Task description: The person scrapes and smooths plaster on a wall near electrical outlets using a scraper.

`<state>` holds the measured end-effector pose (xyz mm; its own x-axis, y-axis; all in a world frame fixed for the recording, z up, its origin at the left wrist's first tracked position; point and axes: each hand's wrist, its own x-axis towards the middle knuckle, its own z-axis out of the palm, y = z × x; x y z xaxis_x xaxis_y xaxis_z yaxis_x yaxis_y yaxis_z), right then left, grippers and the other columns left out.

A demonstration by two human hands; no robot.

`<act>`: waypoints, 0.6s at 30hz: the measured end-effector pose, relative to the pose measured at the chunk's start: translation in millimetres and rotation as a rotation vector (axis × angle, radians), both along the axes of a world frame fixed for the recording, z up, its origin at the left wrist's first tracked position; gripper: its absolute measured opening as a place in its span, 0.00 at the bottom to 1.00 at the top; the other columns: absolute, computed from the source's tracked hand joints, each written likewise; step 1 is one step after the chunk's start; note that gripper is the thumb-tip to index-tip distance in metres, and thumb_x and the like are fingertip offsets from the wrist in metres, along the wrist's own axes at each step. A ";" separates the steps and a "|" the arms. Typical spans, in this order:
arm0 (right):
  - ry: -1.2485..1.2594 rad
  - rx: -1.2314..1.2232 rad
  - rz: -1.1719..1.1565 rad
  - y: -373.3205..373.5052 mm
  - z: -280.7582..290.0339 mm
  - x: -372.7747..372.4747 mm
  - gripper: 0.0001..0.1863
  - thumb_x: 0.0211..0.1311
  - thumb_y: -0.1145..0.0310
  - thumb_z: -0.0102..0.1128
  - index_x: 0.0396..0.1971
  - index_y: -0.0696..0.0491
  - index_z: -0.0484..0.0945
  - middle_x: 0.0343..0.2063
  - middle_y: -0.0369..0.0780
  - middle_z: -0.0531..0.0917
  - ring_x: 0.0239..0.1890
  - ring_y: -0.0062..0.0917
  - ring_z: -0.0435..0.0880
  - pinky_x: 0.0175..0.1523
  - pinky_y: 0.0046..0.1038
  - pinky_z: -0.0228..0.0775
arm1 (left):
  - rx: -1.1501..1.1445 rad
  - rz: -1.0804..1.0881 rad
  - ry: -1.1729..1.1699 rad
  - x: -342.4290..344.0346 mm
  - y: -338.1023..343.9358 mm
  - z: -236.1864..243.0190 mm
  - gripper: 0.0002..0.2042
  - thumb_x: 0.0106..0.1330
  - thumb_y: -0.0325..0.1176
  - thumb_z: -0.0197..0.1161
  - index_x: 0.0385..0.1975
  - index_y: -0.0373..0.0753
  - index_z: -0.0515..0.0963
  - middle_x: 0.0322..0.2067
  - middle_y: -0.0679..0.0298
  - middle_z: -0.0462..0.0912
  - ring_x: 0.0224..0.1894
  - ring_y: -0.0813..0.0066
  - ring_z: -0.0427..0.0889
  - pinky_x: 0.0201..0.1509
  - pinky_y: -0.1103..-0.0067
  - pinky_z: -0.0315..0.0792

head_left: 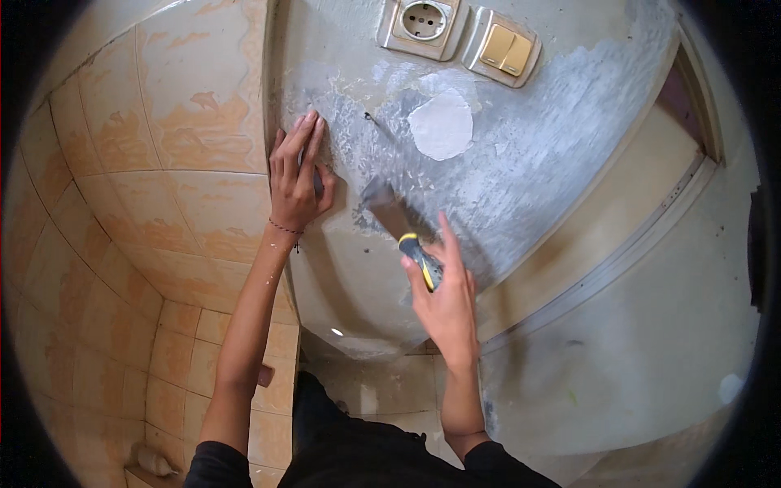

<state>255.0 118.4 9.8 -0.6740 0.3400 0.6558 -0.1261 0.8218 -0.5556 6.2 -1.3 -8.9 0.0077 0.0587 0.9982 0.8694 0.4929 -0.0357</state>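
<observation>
My right hand (449, 309) is wrapped round the black and yellow handle of a putty knife (421, 259). Its wide metal blade points up and left, close to the scraped grey wall (504, 195). Up against the edge where wall meets tile, my left hand (298, 179) rests with its fingers pointing upward and its thumb out to the right. A dark grey thing shows between that thumb and the fingers; mostly covered, its kind cannot be made out. A round white filler patch (440, 124) lies on the wall above the blade, and a small dark nail or hole (368, 116) sits left of it.
A wall socket (423, 20) and a double light switch (503, 50) are mounted above the patch. Orange and cream tiles (203, 98) cover the wall at left. A door frame (602, 272) curves along the right. A bottle-like object (153, 461) lies at lower left.
</observation>
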 end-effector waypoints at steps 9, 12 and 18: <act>0.176 -0.453 -0.037 17.1 63.2 1.7 0.15 0.52 0.78 0.78 0.39 0.58 0.82 0.37 0.42 0.87 0.30 0.17 0.81 0.33 0.24 0.75 | 0.001 -0.016 -0.008 0.8 -1.4 0.2 0.34 0.54 0.21 0.54 0.67 0.34 0.69 0.68 0.54 0.68 0.70 0.58 0.66 0.76 0.59 0.57; 0.481 -0.620 0.282 42.2 60.6 -21.1 0.15 0.58 0.76 0.74 0.44 0.59 0.80 0.37 0.39 0.84 0.31 0.15 0.78 0.38 0.22 0.72 | 0.002 -0.009 -0.011 1.9 -1.5 2.6 0.33 0.55 0.22 0.54 0.67 0.34 0.70 0.68 0.55 0.69 0.70 0.59 0.67 0.75 0.60 0.57; 0.707 -0.254 0.472 47.6 73.8 -49.3 0.11 0.71 0.68 0.58 0.45 0.58 0.72 0.33 0.38 0.76 0.39 0.20 0.75 0.48 0.25 0.66 | 0.004 -0.002 -0.004 0.9 -1.2 0.5 0.32 0.56 0.23 0.54 0.66 0.34 0.71 0.67 0.57 0.70 0.70 0.60 0.68 0.74 0.62 0.58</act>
